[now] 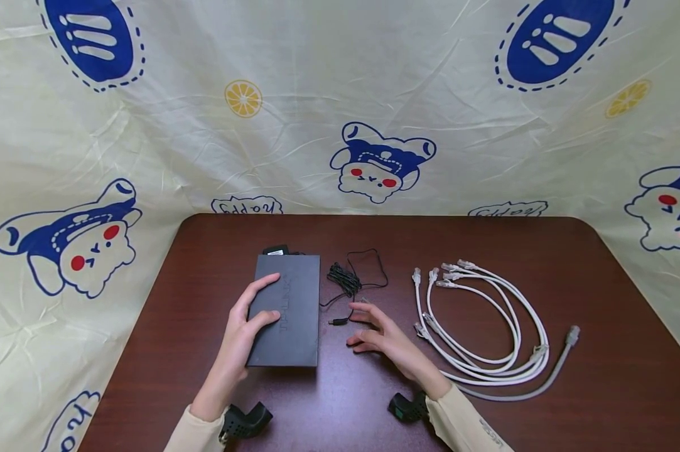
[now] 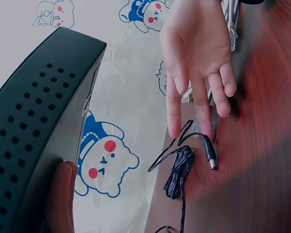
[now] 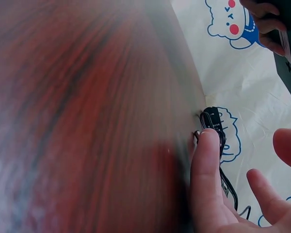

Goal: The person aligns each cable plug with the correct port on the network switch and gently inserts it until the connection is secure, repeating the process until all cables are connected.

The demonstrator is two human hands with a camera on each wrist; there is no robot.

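My left hand [image 1: 239, 336] grips a dark grey network switch [image 1: 294, 339] by its left side, with thumb and a finger on top. Rows of square vent holes show on the side of the switch [image 2: 26, 121] in the left wrist view, where it is held up off the table. To its right, my right hand [image 1: 390, 345] hovers with spread, slightly bent fingers and holds nothing. Its fingertips are close to a black power cord [image 1: 345, 279], which is bundled in the middle and ends in a barrel plug [image 1: 338, 322].
Behind the switch sits a black power adapter [image 1: 275, 250], partly hidden. Coiled white network cables [image 1: 534, 326] and a grey cable [image 1: 551, 380] lie on the right of the brown table [image 1: 616, 376]. A printed cloth [image 1: 294, 144] hangs behind the table.
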